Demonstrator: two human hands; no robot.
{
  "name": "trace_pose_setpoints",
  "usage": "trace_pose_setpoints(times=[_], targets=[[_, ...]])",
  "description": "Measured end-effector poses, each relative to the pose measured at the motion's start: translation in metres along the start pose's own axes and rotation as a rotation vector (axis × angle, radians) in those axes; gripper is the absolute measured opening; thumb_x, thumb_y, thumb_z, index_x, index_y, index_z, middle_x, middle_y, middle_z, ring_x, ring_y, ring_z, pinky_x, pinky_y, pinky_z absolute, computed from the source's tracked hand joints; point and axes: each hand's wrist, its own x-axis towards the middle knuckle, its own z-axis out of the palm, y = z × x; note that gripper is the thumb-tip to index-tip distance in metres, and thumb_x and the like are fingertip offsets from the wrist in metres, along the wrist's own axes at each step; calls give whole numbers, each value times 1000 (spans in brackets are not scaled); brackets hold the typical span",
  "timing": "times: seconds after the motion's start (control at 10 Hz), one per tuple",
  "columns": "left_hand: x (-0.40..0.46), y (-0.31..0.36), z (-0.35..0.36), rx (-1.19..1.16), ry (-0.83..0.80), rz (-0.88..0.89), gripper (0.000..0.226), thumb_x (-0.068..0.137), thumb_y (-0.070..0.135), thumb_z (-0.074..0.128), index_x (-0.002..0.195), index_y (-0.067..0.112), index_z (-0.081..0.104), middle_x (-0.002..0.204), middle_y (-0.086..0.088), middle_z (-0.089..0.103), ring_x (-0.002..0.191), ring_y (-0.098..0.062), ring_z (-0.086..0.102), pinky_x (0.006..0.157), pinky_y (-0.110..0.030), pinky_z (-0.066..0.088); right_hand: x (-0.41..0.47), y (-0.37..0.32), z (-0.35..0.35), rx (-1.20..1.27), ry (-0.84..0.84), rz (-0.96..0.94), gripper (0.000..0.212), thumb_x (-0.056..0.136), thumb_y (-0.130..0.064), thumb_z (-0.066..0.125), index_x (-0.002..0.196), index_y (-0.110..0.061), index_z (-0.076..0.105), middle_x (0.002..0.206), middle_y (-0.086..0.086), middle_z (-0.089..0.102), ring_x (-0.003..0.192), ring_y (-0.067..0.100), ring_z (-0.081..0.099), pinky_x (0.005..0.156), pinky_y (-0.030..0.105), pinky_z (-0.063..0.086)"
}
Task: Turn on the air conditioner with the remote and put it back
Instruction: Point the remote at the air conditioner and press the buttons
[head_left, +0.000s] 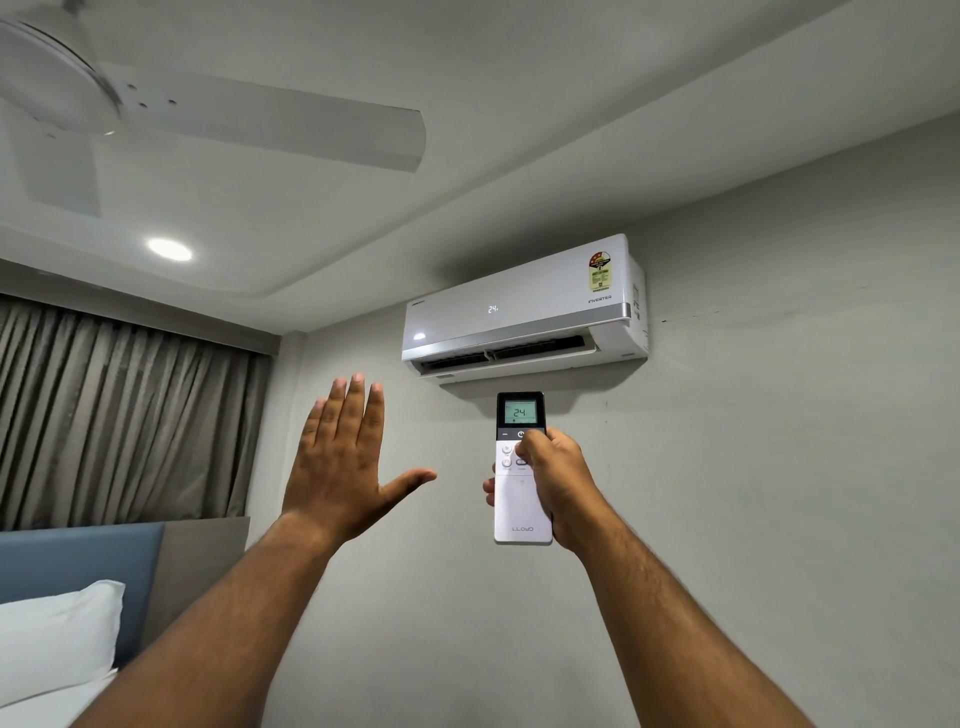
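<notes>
A white wall-mounted air conditioner (524, 312) hangs high on the wall, its front panel showing 24 and its lower flap open. My right hand (558, 483) grips a white remote (519, 499) held upright and pointed at the unit. The thumb rests by the power button, and the remote's screen reads 24. My left hand (343, 462) is raised to the left of the remote, flat, fingers up, thumb spread, holding nothing.
A white ceiling fan (218, 114) hangs at the top left beside a lit round ceiling light (169, 249). Grey curtains (119, 415) cover the left wall. Below them are a blue-grey headboard (83, 561) and a white pillow (52, 639).
</notes>
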Motion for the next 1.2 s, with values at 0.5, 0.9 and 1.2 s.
trace_pose_setpoints(times=[0.5, 0.9, 1.2], targets=[[-2, -8, 8, 1, -5, -11, 114, 77, 88, 19, 154, 5, 3, 163, -18, 5, 151, -31, 1, 122, -47, 6, 5, 3, 6, -95, 67, 4, 13, 79, -13, 47, 90, -10, 52, 84, 19, 65, 65, 34, 64, 63, 42, 50], [-12, -22, 12, -183, 22, -221, 113, 75, 90, 13, 155, 11, 2, 164, -15, 6, 152, -29, 1, 121, -45, 4, 3, 8, 34, -81, 76, 33, 3, 82, -18, 44, 81, -15, 45, 81, 14, 64, 58, 26, 56, 48, 23, 46], [-43, -49, -19, -743, -19, -590, 57, 94, 62, 34, 96, 16, 66, 103, -9, 67, 94, -20, 60, 87, -39, 48, -10, 48, 119, 35, -79, 156, 11, 87, -19, 38, 83, -18, 48, 54, -5, 63, 39, 11, 56, 45, 18, 43]])
